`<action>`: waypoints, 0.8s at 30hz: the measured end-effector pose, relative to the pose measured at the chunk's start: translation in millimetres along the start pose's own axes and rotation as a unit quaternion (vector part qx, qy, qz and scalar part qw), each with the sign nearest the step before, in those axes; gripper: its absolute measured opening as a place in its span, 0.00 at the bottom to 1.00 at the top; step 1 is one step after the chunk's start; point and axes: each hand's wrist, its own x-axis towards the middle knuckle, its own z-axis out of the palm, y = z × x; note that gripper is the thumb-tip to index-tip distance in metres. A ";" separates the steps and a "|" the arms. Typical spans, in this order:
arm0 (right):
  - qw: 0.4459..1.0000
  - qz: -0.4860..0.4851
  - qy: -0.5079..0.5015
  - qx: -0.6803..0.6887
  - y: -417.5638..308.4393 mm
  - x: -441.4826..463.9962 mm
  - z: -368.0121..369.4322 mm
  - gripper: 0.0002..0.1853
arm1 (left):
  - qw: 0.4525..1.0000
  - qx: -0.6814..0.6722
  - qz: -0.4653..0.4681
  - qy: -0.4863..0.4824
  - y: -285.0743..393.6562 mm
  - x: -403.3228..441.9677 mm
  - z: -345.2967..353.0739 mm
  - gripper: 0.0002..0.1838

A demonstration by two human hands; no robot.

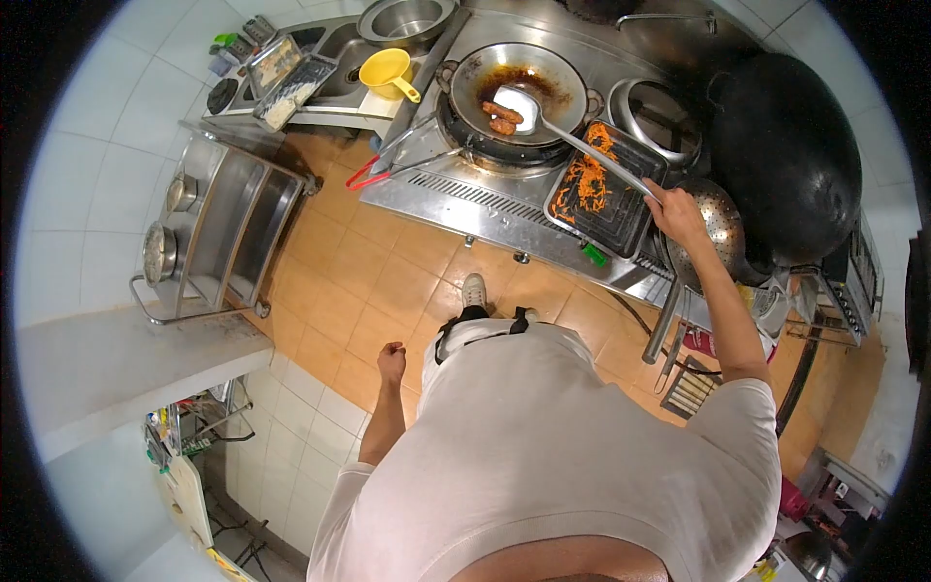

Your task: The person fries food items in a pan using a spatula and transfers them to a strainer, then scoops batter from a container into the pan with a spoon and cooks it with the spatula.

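My right hand (680,215) is closed round the handle end of a long metal spatula (603,157). The spatula's blade lies in a wok (468,76) on the stove, beside browned pieces of food (503,126) in dark oily sauce. Under the spatula's handle, right of the wok, is a dark tray (626,209) with shredded orange food (585,182) on it. My left hand (392,361) hangs low over the tiled floor, away from the stove, with its fingers curled; whether it holds something is too small to tell.
A perforated ladle (713,218) and a large black wok (790,160) stand at the right. Left of the stove are red-handled tongs (369,178), a yellow strainer (386,73) and a sink (341,58). A metal trolley (238,218) stands further left.
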 end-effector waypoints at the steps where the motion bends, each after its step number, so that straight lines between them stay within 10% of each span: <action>1: 1.000 0.001 0.000 0.001 -1.7 -0.1 -1.7 0.21 | 1.000 0.005 0.002 0.001 0.9 -0.7 -0.1 0.13; 24: 0.999 -0.001 0.011 0.043 -2.5 -3.4 9.8 0.19 | 1.000 0.017 0.006 -0.021 29.6 -6.8 3.9 0.10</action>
